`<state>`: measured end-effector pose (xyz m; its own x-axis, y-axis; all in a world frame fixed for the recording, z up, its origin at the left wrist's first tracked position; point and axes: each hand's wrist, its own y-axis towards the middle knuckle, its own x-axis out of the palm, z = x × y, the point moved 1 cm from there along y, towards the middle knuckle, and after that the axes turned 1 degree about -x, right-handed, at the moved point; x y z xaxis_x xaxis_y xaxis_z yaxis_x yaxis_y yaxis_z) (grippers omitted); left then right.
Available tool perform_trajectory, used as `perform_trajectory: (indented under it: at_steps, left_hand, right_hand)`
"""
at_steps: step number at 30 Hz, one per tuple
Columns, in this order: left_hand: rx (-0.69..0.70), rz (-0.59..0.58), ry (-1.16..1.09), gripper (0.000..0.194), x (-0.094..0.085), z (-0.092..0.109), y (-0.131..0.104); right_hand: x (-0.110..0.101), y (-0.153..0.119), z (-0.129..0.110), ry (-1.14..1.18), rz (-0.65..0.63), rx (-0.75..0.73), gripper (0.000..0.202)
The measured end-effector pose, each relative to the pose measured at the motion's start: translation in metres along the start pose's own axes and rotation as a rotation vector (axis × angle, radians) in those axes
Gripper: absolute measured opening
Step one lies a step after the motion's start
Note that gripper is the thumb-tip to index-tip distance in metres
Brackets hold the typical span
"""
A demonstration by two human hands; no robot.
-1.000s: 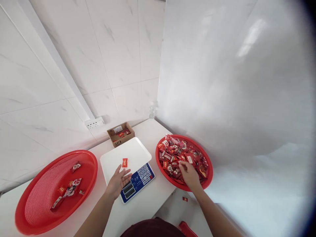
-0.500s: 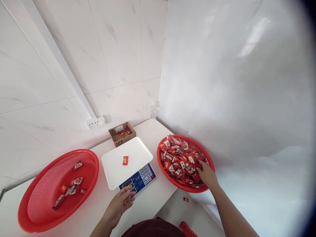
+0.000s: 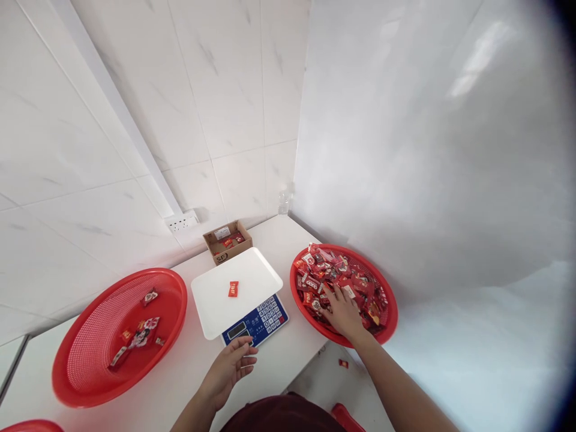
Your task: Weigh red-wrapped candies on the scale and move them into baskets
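Observation:
My right hand (image 3: pixel 342 312) lies over the red-wrapped packets (image 3: pixel 317 255) in the right red basket (image 3: pixel 390 324), its fingers spread on the pile. Near the front edge of the scale (image 3: pixel 265 321), my left hand (image 3: pixel 231 369) hovers palm inward with loosely curved fingers and nothing in it. One small red packet (image 3: pixel 233 289) rests on the scale's white tray (image 3: pixel 211 312). Several packets (image 3: pixel 143 336) lie in the left red basket (image 3: pixel 63 375).
An open cardboard box (image 3: pixel 220 257) with red packets stands behind the tray. A wall socket (image 3: pixel 182 223) and a clear bottle (image 3: pixel 284 202) are at the back. Another packet (image 3: pixel 343 363) is on the floor. A red rim (image 3: pixel 33 426) shows at lower left.
My right hand has moved left across the pile from the basket's right side, and its fingers have spread. The view has shifted slightly, bringing another red rim into the lower left corner.

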<state>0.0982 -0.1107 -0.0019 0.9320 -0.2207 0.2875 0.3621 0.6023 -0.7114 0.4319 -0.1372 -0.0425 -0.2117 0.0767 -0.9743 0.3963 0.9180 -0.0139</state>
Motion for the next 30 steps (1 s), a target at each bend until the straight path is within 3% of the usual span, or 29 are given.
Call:
perform_trajectory:
  at_steps: [4, 9, 15, 22, 26, 28, 30]
  left_hand:
    - [-0.006, 0.011, -0.009, 0.041, -0.001, -0.003, -0.005]
    - [0.001, 0.025, -0.011, 0.039, -0.003, -0.006, -0.009]
    - [0.005, 0.016, -0.029, 0.038, -0.002, -0.006, -0.009]
    - [-0.007, -0.004, -0.013, 0.035, 0.004, -0.007, -0.006]
    - [0.008, -0.076, 0.004, 0.035, 0.022, 0.001, -0.005]
    - [0.019, -0.144, 0.009, 0.035, 0.039, 0.007, -0.005]
    - [0.022, -0.222, 0.0, 0.038, 0.06, 0.012, -0.003]
  right_hand:
    - [0.009, -0.004, -0.009, -0.084, -0.027, -0.074, 0.048]
    - [0.001, 0.005, -0.001, 0.198, -0.027, -0.064, 0.034]
    - [-0.02, 0.023, 0.018, 0.587, 0.159, 0.08, 0.017]
    - [-0.035, 0.033, 0.029, 1.051, 0.406, 0.361, 0.032]
    - [-0.043, 0.037, 0.025, 1.287, 0.472, 0.456, 0.034]
    - [-0.049, 0.035, 0.013, 1.447, 0.396, 0.465, 0.034]
    - [-0.053, 0.027, -0.012, 1.68, 0.24, 0.457, 0.035]
